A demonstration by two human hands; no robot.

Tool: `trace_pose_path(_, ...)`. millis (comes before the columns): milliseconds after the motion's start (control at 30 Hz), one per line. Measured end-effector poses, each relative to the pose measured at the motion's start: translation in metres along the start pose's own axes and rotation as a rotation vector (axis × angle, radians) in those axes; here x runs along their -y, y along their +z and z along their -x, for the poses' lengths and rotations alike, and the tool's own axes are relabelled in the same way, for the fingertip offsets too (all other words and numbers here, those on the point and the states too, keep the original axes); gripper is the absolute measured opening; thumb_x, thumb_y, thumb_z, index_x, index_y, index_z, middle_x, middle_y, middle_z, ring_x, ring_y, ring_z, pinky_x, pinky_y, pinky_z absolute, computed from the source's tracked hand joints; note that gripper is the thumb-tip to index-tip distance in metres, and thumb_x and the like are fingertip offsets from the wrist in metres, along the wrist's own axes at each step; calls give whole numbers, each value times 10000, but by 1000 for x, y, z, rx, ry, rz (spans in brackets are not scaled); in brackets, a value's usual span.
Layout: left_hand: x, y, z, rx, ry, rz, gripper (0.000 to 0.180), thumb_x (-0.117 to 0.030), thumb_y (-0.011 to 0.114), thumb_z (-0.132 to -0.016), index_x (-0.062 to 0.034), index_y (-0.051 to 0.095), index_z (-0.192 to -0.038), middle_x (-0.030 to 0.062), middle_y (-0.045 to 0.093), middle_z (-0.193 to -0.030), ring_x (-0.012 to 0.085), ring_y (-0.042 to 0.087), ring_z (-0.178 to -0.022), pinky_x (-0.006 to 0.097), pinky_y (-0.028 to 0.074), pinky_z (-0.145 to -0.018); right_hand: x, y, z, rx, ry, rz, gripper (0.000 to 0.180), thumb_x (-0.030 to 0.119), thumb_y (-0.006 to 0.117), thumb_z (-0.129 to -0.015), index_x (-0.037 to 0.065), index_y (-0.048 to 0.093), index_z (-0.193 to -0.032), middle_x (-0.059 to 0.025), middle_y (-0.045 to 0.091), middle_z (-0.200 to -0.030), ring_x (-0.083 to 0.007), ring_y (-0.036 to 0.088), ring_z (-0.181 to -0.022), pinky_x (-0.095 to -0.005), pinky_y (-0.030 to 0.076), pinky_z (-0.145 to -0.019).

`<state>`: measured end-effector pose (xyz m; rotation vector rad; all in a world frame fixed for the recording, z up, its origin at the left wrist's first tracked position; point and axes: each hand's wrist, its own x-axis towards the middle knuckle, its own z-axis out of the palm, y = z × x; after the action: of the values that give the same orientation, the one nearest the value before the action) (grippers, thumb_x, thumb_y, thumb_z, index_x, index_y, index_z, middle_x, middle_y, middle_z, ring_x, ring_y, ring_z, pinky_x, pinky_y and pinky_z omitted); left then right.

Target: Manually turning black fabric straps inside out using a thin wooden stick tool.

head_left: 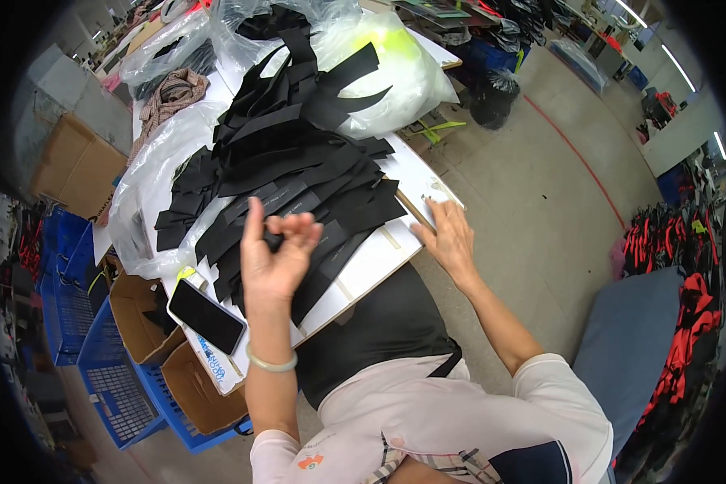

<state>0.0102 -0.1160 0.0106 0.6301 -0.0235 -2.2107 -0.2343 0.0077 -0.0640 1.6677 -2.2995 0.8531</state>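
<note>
A large heap of black fabric strips point(286, 161) covers much of the white table point(379, 256). Above the strips' near side, my left hand point(276, 256) is turned palm up, thumb raised and fingers loosely bent, with nothing visible in it. My right hand point(450, 242) lies at the table's right edge with its fingers extended. Beside its thumb runs a narrow brown strip point(414, 208), whose kind I cannot make out. A phone point(206, 316) with a dark screen lies at the table's near left corner, left of my left forearm.
Clear plastic bags point(149, 198) lie left of the heap, and a stuffed whitish bag point(407, 89) stands behind it. Cardboard boxes point(198, 387) and blue crates point(121, 399) stand at the lower left. A grey padded board point(629, 347) is at the right, near red and black pieces point(686, 323).
</note>
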Motion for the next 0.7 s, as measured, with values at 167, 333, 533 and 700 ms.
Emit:
trace_pose_path(167, 32, 9, -11, -9, -131, 107, 494, -502, 629, -819, -112, 465, -563, 110, 613, -707, 282, 617, -848, 433, 422, -933, -41, 1, 16, 164, 136, -85, 214, 144, 601, -836, 6, 585, -999, -154, 607, -901, -297, 618, -815, -393, 492, -673)
trace_pose_path(333, 11, 7, -15, -27, -18, 141, 472, -493, 619, -831, -106, 497, -589, 117, 642, -740, 279, 629, -879, 427, 424, -932, -76, -102, 61, 263, 622, -561, 180, 107, 545, -877, -17, 635, -971, -87, 622, -732, -117, 564, -634, -241, 449, -581)
trace_pose_path(533, 3, 14, -5, -23, -4, 220, 418, -442, 658, -819, -116, 486, -619, 57, 624, -705, 232, 624, -851, 432, 389, -969, -10, -130, 63, 354, 181, -703, 228, 29, 582, -850, 15, 663, -1062, -49, 605, -684, -86, 530, -559, -227, 415, -500)
trace_pose_path(700, -2, 14, 0, -25, 24, 237, 448, -451, 675, -803, -121, 477, -574, 60, 586, -643, 244, 613, -799, 414, 421, -935, -5, -126, 49, 422, 33, -583, 311, -25, 623, -802, 63, 664, -1097, -81, 633, -693, -107, 540, -545, -237, 419, -503)
